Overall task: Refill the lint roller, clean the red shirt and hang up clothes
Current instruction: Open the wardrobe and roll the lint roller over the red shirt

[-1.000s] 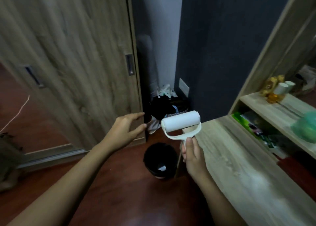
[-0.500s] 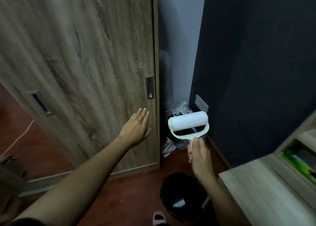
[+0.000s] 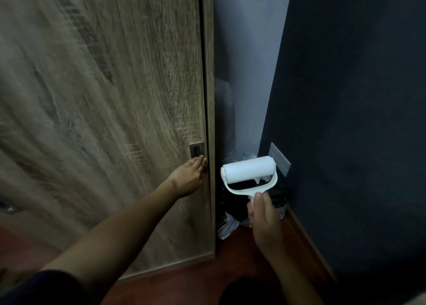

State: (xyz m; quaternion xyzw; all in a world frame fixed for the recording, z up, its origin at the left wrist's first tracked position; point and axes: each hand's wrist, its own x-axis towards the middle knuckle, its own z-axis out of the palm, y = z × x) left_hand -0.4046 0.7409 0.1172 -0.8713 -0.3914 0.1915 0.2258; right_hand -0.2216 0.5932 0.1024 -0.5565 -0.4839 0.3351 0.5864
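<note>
The wooden door (image 3: 103, 97) looks blurry, and its top and left side run out of the picture. In the dim corner between the door and the dark wall (image 3: 345, 97) lies a heap (image 3: 232, 212) of dark and white things, too dim to tell what they are. A round dark shape (image 3: 239, 291) is cut off at the bottom edge. The right hand (image 3: 265, 214) is curled round the thin handle of the white lint roller (image 3: 249, 170), thumb on top. The roll lies sideways just above the hand, up in the air in front of the corner. The left hand (image 3: 187, 179) is flat and holds nothing. Its straight fingertips touch the door just under the small metal pull (image 3: 196, 149), by the door's right edge. A thin dark gap runs beside that edge, and red-brown floor (image 3: 207, 277) shows below
</note>
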